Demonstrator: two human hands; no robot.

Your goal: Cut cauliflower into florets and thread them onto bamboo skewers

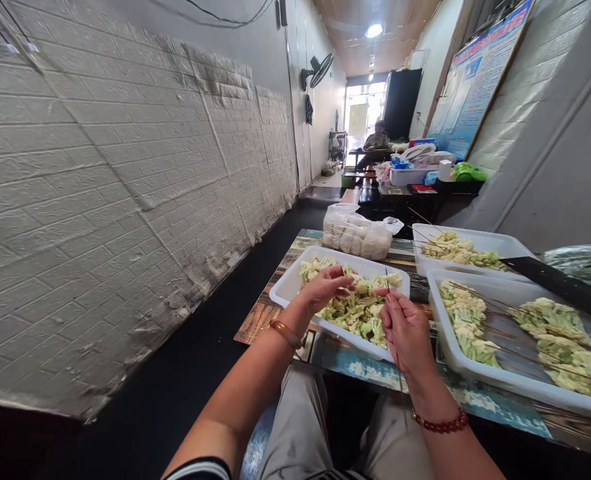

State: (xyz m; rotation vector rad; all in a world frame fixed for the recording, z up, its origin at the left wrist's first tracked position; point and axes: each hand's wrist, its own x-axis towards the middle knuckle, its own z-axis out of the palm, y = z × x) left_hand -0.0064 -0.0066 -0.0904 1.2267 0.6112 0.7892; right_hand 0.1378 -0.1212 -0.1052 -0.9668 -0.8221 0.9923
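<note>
1. Closed in a tight pinch, the wearer's right hand (405,327) grips a thin skewer (387,279); the left hand (328,287) curls half open at a cauliflower piece (348,271), its hold unclear.
2. That piece lies left of the skewer's upper end, apart from it and nearer the left hand; the skewer's long axis runs steeply up and away from the wearer.
3. Beneath both hands, a white tub (286,288) of loose cauliflower (350,310) rests on a patterned table (262,320), 2 more tubs (442,327) to the right.
4. Beyond, a person (376,140) sits deep in the narrow room.
</note>
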